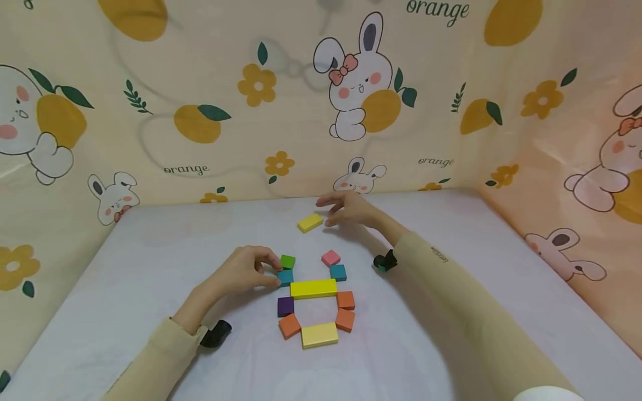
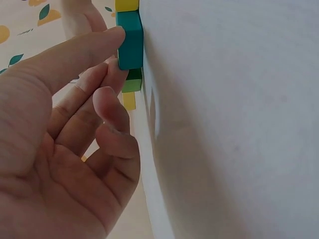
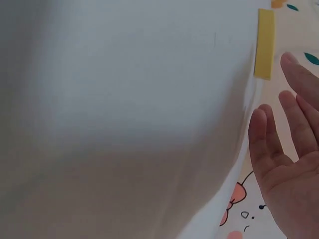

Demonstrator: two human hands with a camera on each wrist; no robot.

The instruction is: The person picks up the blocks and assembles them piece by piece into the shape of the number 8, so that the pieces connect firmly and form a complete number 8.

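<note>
My left hand (image 1: 243, 270) is at the left side of the block arrangement. Its thumb and forefinger pinch a teal block (image 1: 285, 278), whose side face (image 2: 131, 42) shows in the left wrist view. Touching that block's far side is a green block (image 1: 287, 262). My right hand (image 1: 353, 209) hovers at the back, fingers spread and holding nothing. Just left of its fingertips, apart from them, a yellow block (image 1: 310, 223) lies on the table; the right wrist view shows this yellow block (image 3: 264, 44) beside the thumb.
A long yellow block (image 1: 313, 288) crosses the arrangement. Below it sit a purple block (image 1: 286, 307), three orange blocks (image 1: 345, 300) and a paler yellow block (image 1: 319, 336). A pink block (image 1: 330, 258) and a second teal block (image 1: 338, 272) stand at right. A patterned cloth (image 1: 296, 128) backs the white table (image 1: 401, 356).
</note>
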